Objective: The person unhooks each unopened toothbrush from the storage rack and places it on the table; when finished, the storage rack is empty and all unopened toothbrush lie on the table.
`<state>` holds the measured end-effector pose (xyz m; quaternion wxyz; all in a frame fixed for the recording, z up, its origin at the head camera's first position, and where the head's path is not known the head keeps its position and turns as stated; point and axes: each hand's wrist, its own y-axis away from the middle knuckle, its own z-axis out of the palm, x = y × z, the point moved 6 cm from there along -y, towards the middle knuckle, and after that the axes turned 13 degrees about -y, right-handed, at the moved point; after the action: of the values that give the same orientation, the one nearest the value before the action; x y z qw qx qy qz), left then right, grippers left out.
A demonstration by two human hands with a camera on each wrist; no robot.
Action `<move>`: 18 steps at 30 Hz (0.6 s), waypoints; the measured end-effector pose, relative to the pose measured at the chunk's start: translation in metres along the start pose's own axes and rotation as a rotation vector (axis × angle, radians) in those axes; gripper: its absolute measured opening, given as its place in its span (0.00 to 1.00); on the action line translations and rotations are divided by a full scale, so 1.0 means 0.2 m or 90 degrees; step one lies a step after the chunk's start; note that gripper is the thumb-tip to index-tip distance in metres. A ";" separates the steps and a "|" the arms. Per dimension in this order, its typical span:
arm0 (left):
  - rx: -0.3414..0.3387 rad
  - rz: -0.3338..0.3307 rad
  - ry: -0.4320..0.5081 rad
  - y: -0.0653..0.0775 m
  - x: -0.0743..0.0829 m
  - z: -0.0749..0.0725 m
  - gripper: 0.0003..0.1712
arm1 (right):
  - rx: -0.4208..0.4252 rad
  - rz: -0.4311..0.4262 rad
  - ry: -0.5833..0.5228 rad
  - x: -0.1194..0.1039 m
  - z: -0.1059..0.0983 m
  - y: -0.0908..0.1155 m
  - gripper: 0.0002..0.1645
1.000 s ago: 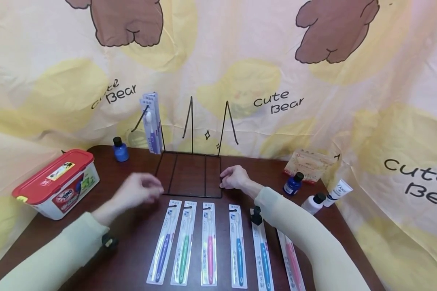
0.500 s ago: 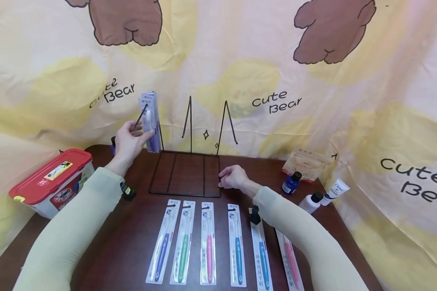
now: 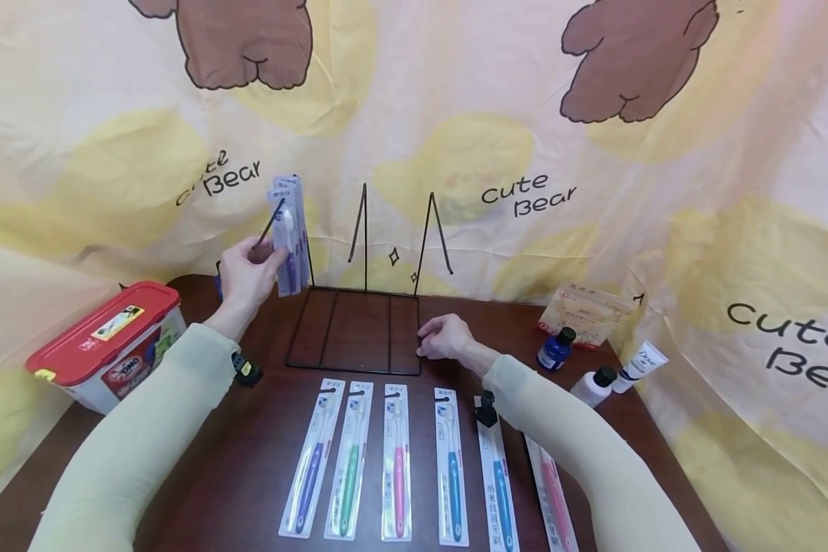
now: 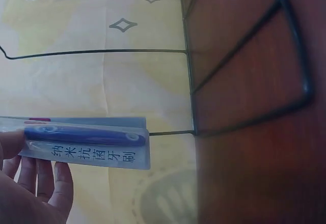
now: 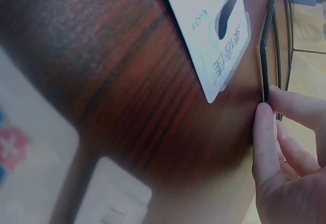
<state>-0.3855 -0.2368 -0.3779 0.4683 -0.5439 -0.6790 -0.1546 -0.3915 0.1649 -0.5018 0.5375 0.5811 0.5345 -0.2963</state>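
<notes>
On the left hook of a black wire rack (image 3: 352, 370) hang purple packaged toothbrushes, one behind another. My left hand (image 3: 247, 277) pinches the front packaged toothbrush (image 3: 289, 230) low on its pack. In the left wrist view the thumb lies over the purple-handled toothbrush pack (image 4: 91, 147), with fingers behind it. Its upper end is out of that view. My right hand (image 3: 445, 337) grips the right side wire of the rack's base; the right wrist view has thumb and fingertips closed on the black wire (image 5: 264, 66). The middle and right hooks carry nothing.
Several packaged toothbrushes, such as a pink one (image 3: 397, 460), lie in a row before the rack. A red-lidded tub (image 3: 110, 337) stands left. At right are a blue bottle (image 3: 555, 349), a white bottle (image 3: 592, 387), a tube (image 3: 642, 364) and a pouch (image 3: 583, 314).
My left hand has risen from beside the rack's base to the hanging packs and pinched the front toothbrush pack, which has shifted slightly. My right hand has stayed on the base wire.
</notes>
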 end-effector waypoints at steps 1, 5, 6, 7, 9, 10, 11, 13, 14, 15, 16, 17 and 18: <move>0.002 0.006 -0.002 0.01 0.00 -0.01 0.23 | 0.000 0.000 0.000 0.00 0.00 0.00 0.18; -0.011 0.040 0.007 0.04 0.04 -0.03 0.22 | 0.002 -0.009 0.009 0.00 0.00 -0.01 0.20; -0.021 0.053 0.012 0.05 0.05 -0.03 0.21 | 0.004 -0.012 0.010 0.00 0.00 -0.01 0.21; -0.032 0.064 0.017 0.06 0.07 -0.03 0.21 | 0.006 -0.014 0.011 -0.01 0.00 -0.01 0.21; -0.053 0.093 0.026 0.08 0.11 -0.03 0.20 | 0.009 -0.018 0.019 -0.01 0.00 0.00 0.22; -0.063 0.103 0.031 0.10 0.12 -0.03 0.20 | 0.011 -0.016 0.020 -0.01 0.00 0.00 0.22; -0.074 0.112 0.035 0.11 0.14 -0.03 0.20 | 0.013 -0.015 0.023 -0.01 0.00 0.00 0.22; -0.092 0.125 0.041 0.15 0.16 -0.04 0.19 | 0.013 -0.012 0.030 -0.01 0.00 0.00 0.21; -0.101 0.134 0.043 0.16 0.18 -0.04 0.19 | 0.012 -0.010 0.033 -0.01 0.00 0.00 0.21; -0.111 0.140 0.043 0.19 0.18 -0.04 0.19 | 0.012 -0.009 0.034 -0.01 0.01 0.01 0.21; -0.120 0.146 0.041 0.21 0.19 -0.04 0.18 | 0.011 -0.008 0.036 -0.01 0.01 0.01 0.20; -0.130 0.154 0.039 0.23 0.19 -0.05 0.18 | 0.009 -0.009 0.037 -0.01 0.01 0.01 0.20; -0.140 0.161 0.036 0.26 0.20 -0.05 0.18 | 0.009 -0.010 0.038 -0.02 0.02 0.01 0.19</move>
<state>-0.3338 -0.2025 -0.3561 0.4406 -0.6683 -0.5709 -0.1828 -0.3904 0.1612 -0.4990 0.5150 0.5890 0.5527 -0.2869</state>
